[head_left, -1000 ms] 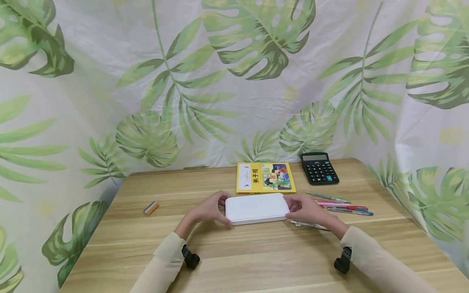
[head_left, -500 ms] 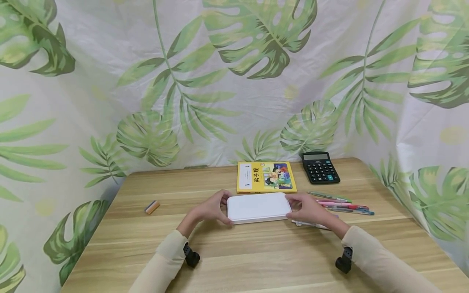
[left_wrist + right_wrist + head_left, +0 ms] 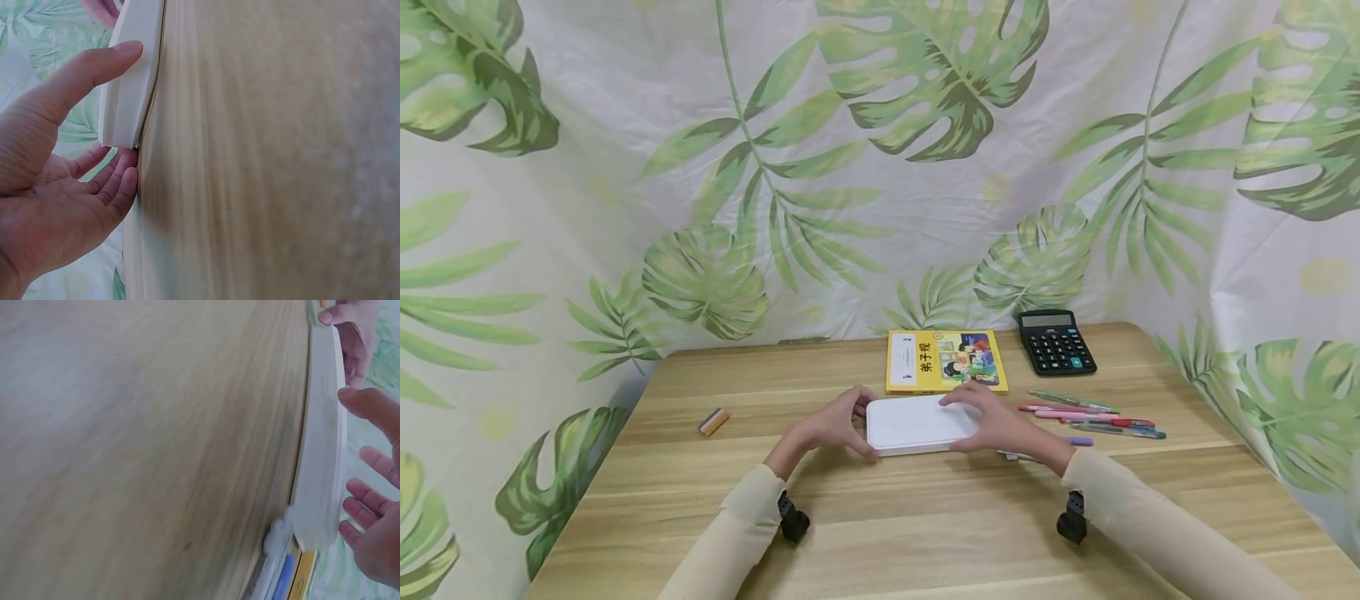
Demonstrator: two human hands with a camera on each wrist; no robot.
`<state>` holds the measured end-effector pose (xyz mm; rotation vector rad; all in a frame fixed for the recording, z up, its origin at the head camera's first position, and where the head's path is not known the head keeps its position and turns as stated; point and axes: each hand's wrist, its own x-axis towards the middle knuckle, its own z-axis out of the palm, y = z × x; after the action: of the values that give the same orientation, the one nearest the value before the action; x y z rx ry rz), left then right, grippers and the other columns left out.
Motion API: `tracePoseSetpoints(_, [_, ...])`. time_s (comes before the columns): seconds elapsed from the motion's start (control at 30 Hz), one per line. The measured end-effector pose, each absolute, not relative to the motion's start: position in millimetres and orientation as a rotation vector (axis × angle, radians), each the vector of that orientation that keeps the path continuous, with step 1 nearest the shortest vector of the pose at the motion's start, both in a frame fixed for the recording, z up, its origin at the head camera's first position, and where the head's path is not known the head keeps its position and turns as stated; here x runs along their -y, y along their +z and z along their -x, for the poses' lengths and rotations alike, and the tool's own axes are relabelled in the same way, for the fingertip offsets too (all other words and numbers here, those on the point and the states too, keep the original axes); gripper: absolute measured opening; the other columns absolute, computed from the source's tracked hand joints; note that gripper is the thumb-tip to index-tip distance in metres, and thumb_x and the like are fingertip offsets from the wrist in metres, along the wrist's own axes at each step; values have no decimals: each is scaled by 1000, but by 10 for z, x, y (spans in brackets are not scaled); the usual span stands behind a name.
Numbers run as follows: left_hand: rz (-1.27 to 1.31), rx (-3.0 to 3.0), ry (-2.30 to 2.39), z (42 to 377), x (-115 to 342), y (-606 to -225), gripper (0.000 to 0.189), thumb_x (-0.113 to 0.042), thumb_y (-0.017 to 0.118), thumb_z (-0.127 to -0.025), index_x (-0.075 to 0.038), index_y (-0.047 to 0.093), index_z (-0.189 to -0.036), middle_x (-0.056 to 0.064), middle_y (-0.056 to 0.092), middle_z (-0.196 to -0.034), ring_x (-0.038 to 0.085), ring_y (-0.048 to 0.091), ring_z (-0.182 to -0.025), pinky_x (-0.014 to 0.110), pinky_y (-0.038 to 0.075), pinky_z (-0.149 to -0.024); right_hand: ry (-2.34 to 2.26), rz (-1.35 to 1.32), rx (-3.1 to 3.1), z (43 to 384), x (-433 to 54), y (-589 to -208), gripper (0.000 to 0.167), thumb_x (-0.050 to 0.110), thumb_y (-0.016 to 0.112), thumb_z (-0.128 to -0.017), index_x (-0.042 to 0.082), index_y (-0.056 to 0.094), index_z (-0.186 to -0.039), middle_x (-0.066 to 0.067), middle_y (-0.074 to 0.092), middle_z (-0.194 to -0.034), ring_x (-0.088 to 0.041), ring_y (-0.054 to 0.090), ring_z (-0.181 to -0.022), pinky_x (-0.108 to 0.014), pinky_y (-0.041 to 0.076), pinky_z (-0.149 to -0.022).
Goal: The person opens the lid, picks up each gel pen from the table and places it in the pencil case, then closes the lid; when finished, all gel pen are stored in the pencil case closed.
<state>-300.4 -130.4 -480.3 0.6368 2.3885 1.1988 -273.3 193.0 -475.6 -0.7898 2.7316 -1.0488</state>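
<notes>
A white rectangular case (image 3: 910, 427) with rounded corners lies on the wooden table, a lid seam running along its side. My left hand (image 3: 833, 425) holds its left end, thumb on the near side and fingers bent round the end in the left wrist view. Over the right part of the case spreads my right hand (image 3: 1000, 421). Its thumb tip is right at the upper near edge in the right wrist view, while the other fingers (image 3: 369, 497) reach loosely over the top. The right end of the case is partly hidden by this hand in the head view.
Behind the case lie a yellow picture book (image 3: 946, 362) and a black calculator (image 3: 1057, 343). Several pens (image 3: 1093, 417) are scattered to the right, with a white pen (image 3: 275, 550) close to the case. A small orange-and-blue block (image 3: 713, 422) sits at the left.
My right hand has shifted left from the right end of the case to over its top, and its fingers have spread. The left hand and the case stay almost in place.
</notes>
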Motion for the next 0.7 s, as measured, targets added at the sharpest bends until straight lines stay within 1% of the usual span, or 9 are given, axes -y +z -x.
tracePoseSetpoints(0.17, [-654,-2381,1189,3015,1302,-4799,84,-8,94,-67,1,45,-135,15,53,-131,27,52,-121,48,43,-111,-1038,905,-2709,2812,-1806,-4817,64,34,92,-73,19,67,-129,-8,55,-141,-32,48,-135,-58,37,-114])
tracePoseSetpoints(0.4, [-639,-2372,1176,3013,1291,-4789,84,-9,93,-68,1,45,-135,14,53,-132,27,51,-121,47,43,-111,-1036,951,-2705,2834,-1708,-4852,59,30,93,-71,20,68,-125,-8,54,-140,-32,47,-135,-58,36,-115])
tracePoseSetpoints(0.53, [-624,-2381,1175,3016,1301,-4785,84,-9,94,-67,0,45,-135,14,53,-131,26,51,-121,47,43,-110,-1038,971,-2736,2831,-1689,-4866,58,27,94,-69,20,70,-122,-7,57,-139,-33,48,-134,-58,38,-114])
tracePoseSetpoints(0.7, [-612,-2388,1165,3026,1313,-4801,84,-9,94,-66,-2,45,-134,12,53,-130,25,50,-120,44,43,-109,-993,984,-2802,2824,-1685,-4892,57,29,94,-68,21,72,-120,-6,60,-138,-31,52,-133,-56,41,-112])
